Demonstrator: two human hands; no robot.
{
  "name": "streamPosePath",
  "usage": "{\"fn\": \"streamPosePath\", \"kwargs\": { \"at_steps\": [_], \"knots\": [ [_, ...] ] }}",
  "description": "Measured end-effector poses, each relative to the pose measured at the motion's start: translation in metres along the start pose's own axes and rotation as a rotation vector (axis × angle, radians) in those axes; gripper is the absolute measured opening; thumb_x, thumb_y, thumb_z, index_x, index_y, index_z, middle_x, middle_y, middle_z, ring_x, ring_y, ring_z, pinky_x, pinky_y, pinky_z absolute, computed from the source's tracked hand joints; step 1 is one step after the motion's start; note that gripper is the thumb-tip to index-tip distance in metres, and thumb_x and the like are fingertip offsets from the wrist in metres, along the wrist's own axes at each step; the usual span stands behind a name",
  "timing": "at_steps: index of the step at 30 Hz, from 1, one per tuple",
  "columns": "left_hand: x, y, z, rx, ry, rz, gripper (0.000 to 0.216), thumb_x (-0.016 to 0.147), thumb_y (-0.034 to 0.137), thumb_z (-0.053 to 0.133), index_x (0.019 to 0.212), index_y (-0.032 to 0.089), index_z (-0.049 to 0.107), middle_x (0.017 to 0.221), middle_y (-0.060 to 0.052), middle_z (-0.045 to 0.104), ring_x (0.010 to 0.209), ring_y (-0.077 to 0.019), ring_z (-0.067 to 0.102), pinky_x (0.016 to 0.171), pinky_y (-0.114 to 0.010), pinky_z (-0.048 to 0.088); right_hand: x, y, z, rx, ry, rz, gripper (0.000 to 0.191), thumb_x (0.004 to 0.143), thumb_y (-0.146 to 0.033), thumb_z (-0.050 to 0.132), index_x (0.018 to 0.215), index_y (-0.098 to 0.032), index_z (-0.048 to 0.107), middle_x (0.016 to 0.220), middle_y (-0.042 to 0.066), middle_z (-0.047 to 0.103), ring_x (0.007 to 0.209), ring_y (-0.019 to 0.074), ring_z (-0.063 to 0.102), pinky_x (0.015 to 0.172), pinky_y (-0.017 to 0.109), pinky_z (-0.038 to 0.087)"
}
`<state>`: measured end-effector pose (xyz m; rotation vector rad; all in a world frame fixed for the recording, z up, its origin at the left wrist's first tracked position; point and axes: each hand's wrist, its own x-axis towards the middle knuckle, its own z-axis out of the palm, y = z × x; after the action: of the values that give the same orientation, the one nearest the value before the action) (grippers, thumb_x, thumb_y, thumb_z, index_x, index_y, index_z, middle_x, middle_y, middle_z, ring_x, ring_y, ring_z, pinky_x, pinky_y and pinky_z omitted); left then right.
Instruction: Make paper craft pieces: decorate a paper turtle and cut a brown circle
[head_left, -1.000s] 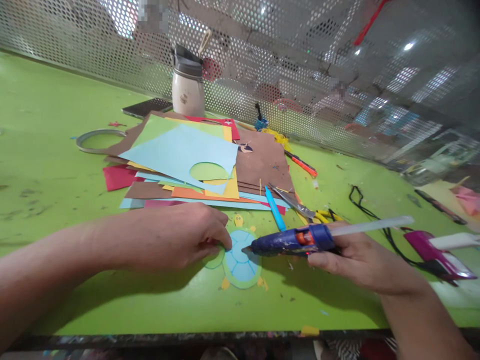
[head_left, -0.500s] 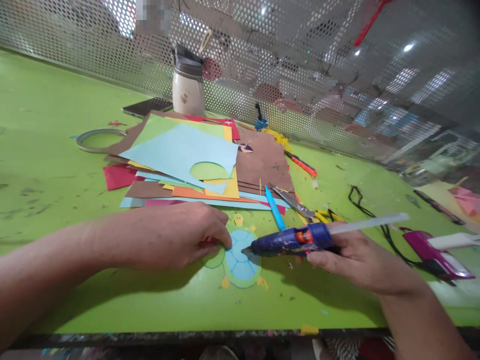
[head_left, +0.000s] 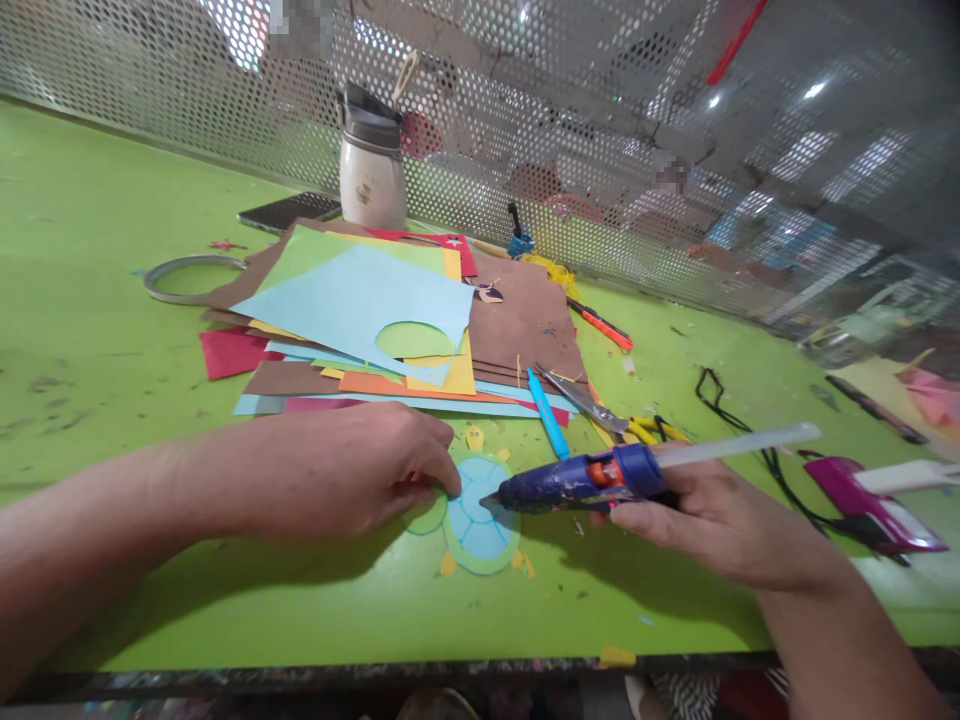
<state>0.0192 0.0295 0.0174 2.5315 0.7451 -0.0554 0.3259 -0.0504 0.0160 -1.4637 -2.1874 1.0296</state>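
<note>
Paper turtle between left grip and glue gun in right grip.

A bright green tabletop, scuffed and flecked with dark marks, ends at the near side in a dark, worn edge, with a dim strip of the space below showing. Along its far side stands a perforated metal screen, slanting down toward the right, with blurred reddish and bluish shapes visible through its holes. Small white lights glow against the grey upper right, near a slanting red strip, and a pale sheen lies on the tabletop's right side.
</note>
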Motion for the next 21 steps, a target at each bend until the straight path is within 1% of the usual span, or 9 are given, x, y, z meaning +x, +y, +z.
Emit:
{"fn": "streamPosePath", "kwargs": {
  "at_steps": [5, 11, 15, 21],
  "knots": [
    [-0.0003, 0.0021, -0.0014, -0.008, 0.001, -0.003, 0.031, 0.089, 0.011, 0.054, 0.095, 0.030, 0.078, 0.088, 0.001, 0.073, 0.076, -0.0162, 0.067, 0.062, -0.022, 0.043, -0.0013, 0.0030, 0.0008, -0.003, 0.011, 0.009, 0.033, 0.096, -0.049, 0.058, 0.092, -0.020, 0.075, 0.084, 0.004, 0.074, 0.075, 0.0174, 0.067, 0.063, 0.022, 0.053],
    [0.0006, 0.0023, -0.0016, 0.002, -0.003, 0.011, 0.030, 0.090, 0.012, 0.054, 0.097, 0.030, 0.078, 0.089, 0.000, 0.073, 0.077, -0.0175, 0.068, 0.062, -0.022, 0.044, -0.0004, -0.0015, 0.0015, 0.047, 0.036, -0.017, 0.025, 0.094, -0.043, 0.062, 0.095, -0.022, 0.075, 0.086, 0.004, 0.075, 0.079, 0.0189, 0.069, 0.067, 0.023, 0.056],
    [0.0002, 0.0035, -0.0021, -0.009, -0.003, 0.008, 0.031, 0.088, 0.009, 0.055, 0.096, 0.029, 0.078, 0.089, 0.000, 0.074, 0.079, -0.0178, 0.069, 0.065, -0.022, 0.045, -0.0003, -0.0015, 0.0023, 0.043, 0.038, -0.032, 0.024, 0.095, -0.042, 0.061, 0.097, -0.022, 0.075, 0.086, 0.003, 0.075, 0.078, 0.0181, 0.068, 0.068, 0.022, 0.056],
    [0.0001, 0.0045, -0.0024, -0.007, 0.001, 0.000, 0.030, 0.088, 0.009, 0.055, 0.093, 0.028, 0.077, 0.088, -0.001, 0.073, 0.077, -0.0176, 0.069, 0.062, -0.022, 0.043, -0.0014, -0.0021, 0.0026, -0.003, 0.064, -0.027, 0.027, 0.095, -0.045, 0.061, 0.094, -0.022, 0.076, 0.082, 0.003, 0.074, 0.075, 0.0183, 0.068, 0.069, 0.024, 0.056]
  ]
}}
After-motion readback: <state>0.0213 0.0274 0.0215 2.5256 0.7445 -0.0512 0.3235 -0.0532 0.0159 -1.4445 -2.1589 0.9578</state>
